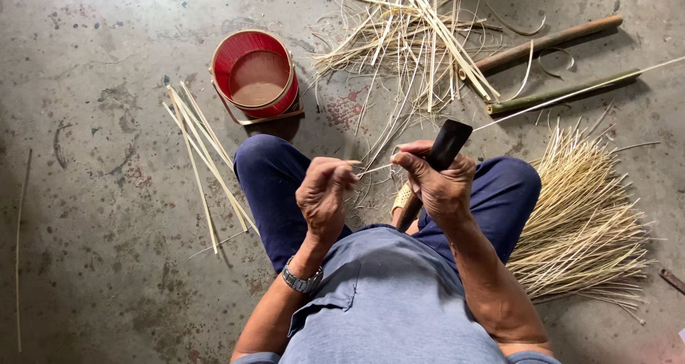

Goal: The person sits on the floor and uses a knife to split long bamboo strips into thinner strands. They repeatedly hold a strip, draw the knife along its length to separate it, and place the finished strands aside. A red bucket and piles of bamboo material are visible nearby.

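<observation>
Place: craft workshop floor, bamboo weaving.
Ground: bare stained concrete [100, 193], worked on directly.
Raw stock: bamboo poles [546, 42] lying top right.
Split stock: thin strips [414, 36] scattered, finer slivers [585, 221] bundled right.
Finished piece: red round basket [255, 75] with handle.

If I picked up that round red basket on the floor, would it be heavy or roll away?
The red basket looks empty and thin-walled, so it is probably light. It stands upright on a flat base, so it likely won't roll unless tipped on its side. Its thin handle lies down against the floor and may flop.
</observation>
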